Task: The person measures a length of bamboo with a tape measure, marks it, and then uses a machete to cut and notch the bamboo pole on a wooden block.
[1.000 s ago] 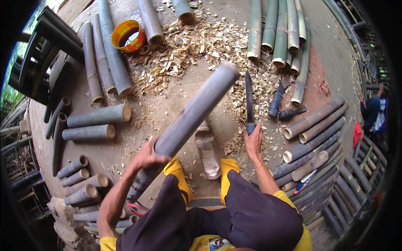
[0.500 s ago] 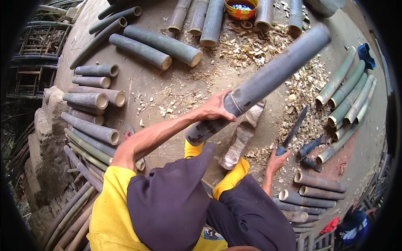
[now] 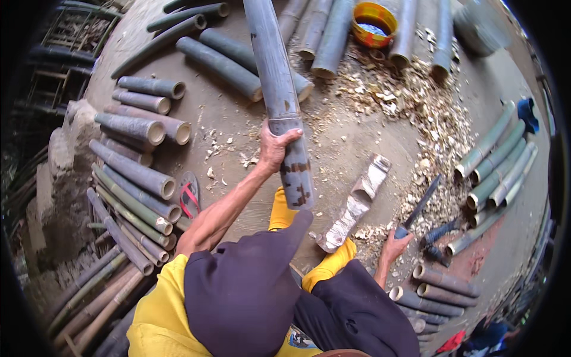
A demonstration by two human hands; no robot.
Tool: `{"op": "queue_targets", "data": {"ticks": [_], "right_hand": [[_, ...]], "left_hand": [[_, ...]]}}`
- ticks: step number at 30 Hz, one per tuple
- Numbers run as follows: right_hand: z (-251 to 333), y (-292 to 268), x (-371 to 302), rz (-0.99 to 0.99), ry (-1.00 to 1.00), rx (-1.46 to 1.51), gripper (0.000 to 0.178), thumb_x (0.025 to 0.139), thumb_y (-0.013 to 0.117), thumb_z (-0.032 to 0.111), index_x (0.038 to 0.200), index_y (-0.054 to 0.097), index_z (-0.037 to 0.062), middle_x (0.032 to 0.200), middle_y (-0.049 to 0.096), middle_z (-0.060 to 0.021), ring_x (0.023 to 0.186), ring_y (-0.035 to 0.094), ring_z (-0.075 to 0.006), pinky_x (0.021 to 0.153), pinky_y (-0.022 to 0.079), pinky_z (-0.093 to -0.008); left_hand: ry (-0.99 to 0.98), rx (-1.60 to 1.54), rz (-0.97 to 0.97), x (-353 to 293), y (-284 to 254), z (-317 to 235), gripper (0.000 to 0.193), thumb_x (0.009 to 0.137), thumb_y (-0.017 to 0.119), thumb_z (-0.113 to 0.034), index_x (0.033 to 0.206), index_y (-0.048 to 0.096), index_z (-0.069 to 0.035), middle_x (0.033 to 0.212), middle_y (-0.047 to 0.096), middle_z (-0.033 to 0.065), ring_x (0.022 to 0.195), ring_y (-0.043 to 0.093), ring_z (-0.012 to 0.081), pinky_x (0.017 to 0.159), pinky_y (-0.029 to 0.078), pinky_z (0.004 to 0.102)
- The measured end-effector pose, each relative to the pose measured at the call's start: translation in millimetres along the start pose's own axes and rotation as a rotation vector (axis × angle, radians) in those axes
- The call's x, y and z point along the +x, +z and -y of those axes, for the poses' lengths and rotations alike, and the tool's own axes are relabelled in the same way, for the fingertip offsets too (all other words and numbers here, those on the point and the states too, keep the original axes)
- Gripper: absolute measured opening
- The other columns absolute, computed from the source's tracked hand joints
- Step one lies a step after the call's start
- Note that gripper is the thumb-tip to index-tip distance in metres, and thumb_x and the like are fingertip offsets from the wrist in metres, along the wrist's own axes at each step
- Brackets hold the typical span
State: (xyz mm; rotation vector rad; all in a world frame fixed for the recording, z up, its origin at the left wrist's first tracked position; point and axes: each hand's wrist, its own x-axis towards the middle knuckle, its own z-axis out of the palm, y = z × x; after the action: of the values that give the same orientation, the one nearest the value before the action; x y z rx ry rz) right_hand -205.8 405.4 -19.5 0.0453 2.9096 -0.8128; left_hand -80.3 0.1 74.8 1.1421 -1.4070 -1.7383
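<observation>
My left hand (image 3: pixel 278 146) is closed round a thick grey bamboo tube (image 3: pixel 275 77), just below its node ring. The tube stands nearly straight away from me, its dark-blotched near end above my knees and its far end cut off by the top of the view. Down at the right, my right hand (image 3: pixel 394 245) grips the dark handle of a long knife (image 3: pixel 419 208), blade slanting away over the shavings. Between the hands a notched wooden block (image 3: pixel 357 205) lies on the ground, its near end by my yellow-clad foot (image 3: pixel 330 257).
Cut bamboo tubes (image 3: pixel 137 178) are stacked along the left, with more (image 3: pixel 499 157) at the right. A yellow-red bucket (image 3: pixel 375 24) of dark liquid stands at the back beside a heap of pale shavings (image 3: pixel 443 134). A sandal (image 3: pixel 189 196) lies left of my arm; a dark wrapped object (image 3: pixel 439 235) lies near the knife.
The bamboo tube has swung left, from slanting far right over the block to pointing away from me, and the notched block is now uncovered. My right hand stays low with the knife.
</observation>
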Motion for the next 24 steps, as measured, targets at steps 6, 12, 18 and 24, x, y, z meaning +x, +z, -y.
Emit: {"op": "queue_targets", "data": {"ticks": [6,12,18,24], "right_hand": [[14,-1,-8,-0.032,-0.012,0.014,0.043,0.076,0.070,0.014,0.107,0.043,-0.0010,0.091,0.056,-0.0217,0.081,0.055,-0.0392,0.073,0.041,-0.0467],[-6,-5,2,-0.011,0.002,-0.050,0.052,0.078,0.069,0.020,0.116,0.041,-0.0021,0.095,0.057,-0.0244,0.086,0.057,-0.0408,0.078,0.042,-0.0463],[5,5,-10,-0.021,-0.028,-0.018,0.046,0.077,0.069,0.017,0.110,0.043,-0.0003,0.089,0.057,-0.0213,0.081,0.057,-0.0385,0.075,0.043,-0.0453],[7,6,2,-0.033,0.016,-0.035,0.045,0.076,0.071,0.015,0.108,0.044,-0.0002,0.095,0.056,-0.0236,0.086,0.057,-0.0400,0.075,0.042,-0.0479]], "left_hand": [[-0.010,-0.068,-0.294,5,-22,26,0.065,0.064,0.081,-0.022,0.112,0.044,0.002,0.096,0.059,0.0111,0.082,0.059,0.0178,0.076,0.051,0.0323],[-0.174,-0.010,-0.555,44,-57,42,0.074,0.062,0.083,-0.023,0.115,0.042,0.009,0.107,0.058,0.0198,0.095,0.058,0.0270,0.089,0.047,0.0369],[0.200,0.323,-0.736,112,-131,32,0.095,0.064,0.081,-0.029,0.137,0.031,0.007,0.131,0.042,0.0289,0.122,0.043,0.0378,0.104,0.035,0.0414],[0.515,0.612,-0.375,113,-54,-37,0.051,0.071,0.069,-0.005,0.119,0.053,-0.005,0.115,0.052,0.0101,0.103,0.054,0.0229,0.086,0.047,0.0361]]}}
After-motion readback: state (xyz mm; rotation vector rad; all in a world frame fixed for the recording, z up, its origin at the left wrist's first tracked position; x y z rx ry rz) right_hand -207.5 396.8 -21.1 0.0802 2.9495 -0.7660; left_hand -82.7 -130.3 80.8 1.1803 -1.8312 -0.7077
